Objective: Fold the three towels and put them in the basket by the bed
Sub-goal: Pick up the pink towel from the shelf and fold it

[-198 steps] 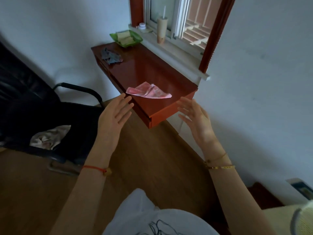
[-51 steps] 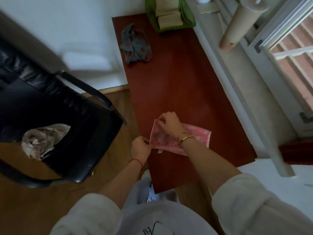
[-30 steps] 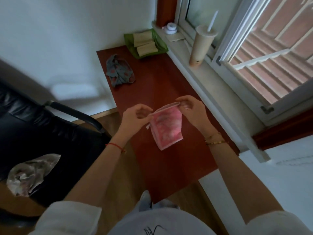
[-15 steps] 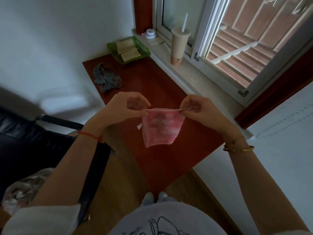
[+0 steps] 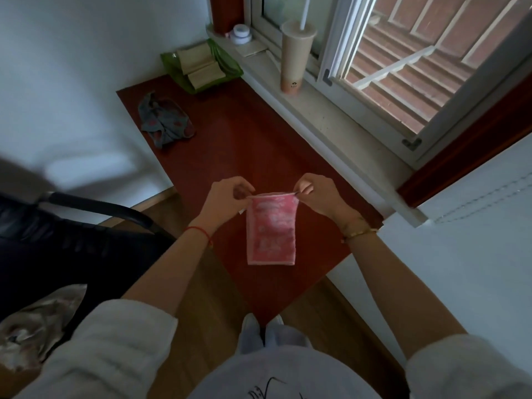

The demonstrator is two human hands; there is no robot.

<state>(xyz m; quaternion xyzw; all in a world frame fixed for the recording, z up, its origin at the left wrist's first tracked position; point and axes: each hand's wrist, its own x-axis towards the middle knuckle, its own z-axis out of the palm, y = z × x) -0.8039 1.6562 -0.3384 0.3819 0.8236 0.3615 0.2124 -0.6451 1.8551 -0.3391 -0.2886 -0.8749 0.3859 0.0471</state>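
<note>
A small pink towel [image 5: 272, 230] hangs doubled over above the near end of the red-brown table [image 5: 253, 145]. My left hand [image 5: 223, 201] pinches its top left corner and my right hand [image 5: 318, 195] pinches its top right corner, so its top edge is stretched level between them. A grey towel with red spots [image 5: 164, 122] lies crumpled at the table's far left. A pale patterned towel [image 5: 37, 321] sits bunched on the black chair [image 5: 72, 243] at the left. No basket or bed is in view.
A green tray [image 5: 230, 67] with folded brown cloths sits at the table's far end. On the window sill [image 5: 331, 116] stand a tall cup with a straw [image 5: 296, 56] and a small white jar [image 5: 241, 34]. The window is at the right, wooden floor below.
I have picked the pink towel up off the table and folded it in half. Over the last second it has gone from slanted to hanging straight between both hands.
</note>
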